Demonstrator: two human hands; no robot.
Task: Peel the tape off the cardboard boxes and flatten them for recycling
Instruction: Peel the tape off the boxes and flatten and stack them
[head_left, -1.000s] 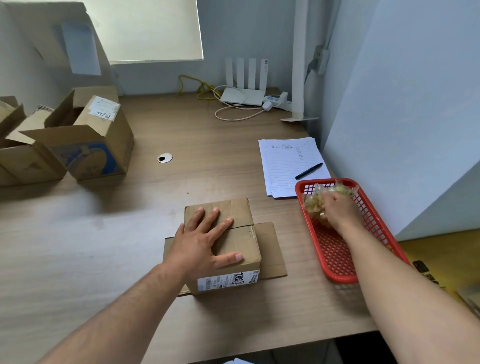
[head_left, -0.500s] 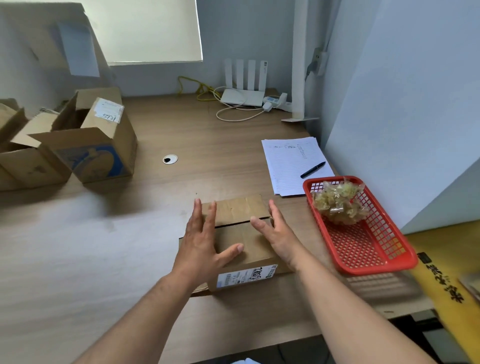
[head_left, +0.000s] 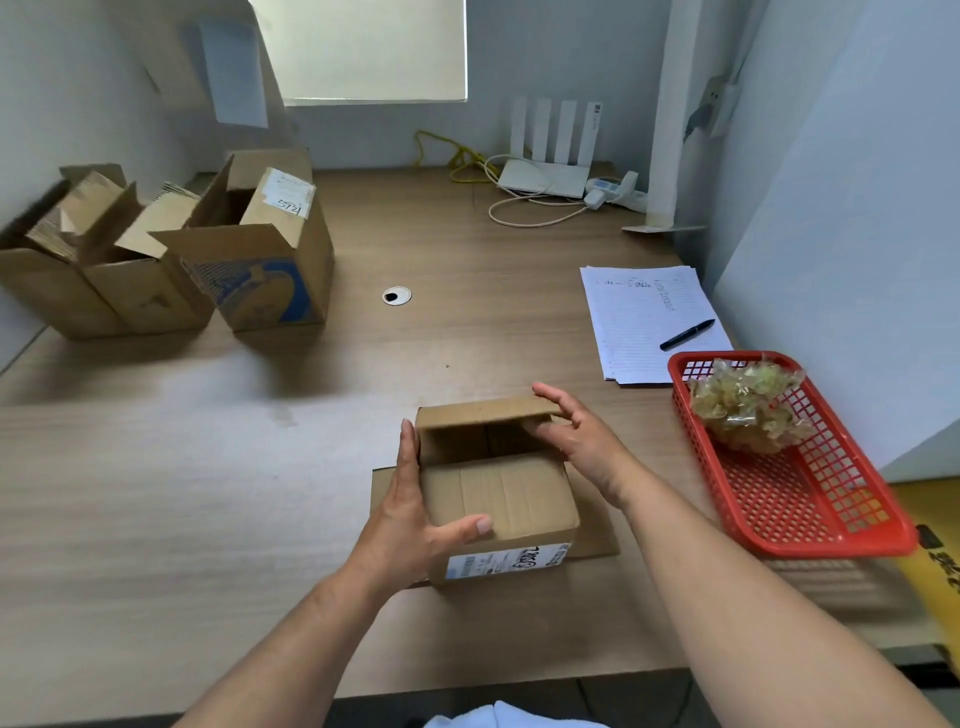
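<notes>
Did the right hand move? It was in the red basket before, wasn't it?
Yes. The right hand left the red basket and moved left to the small box, where it now pinches the raised far flap.

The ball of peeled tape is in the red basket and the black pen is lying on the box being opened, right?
Not quite. The head view shows the black pen lying on the lined paper, not on the box being opened. The ball of peeled tape is in the red basket, as you said.
</notes>
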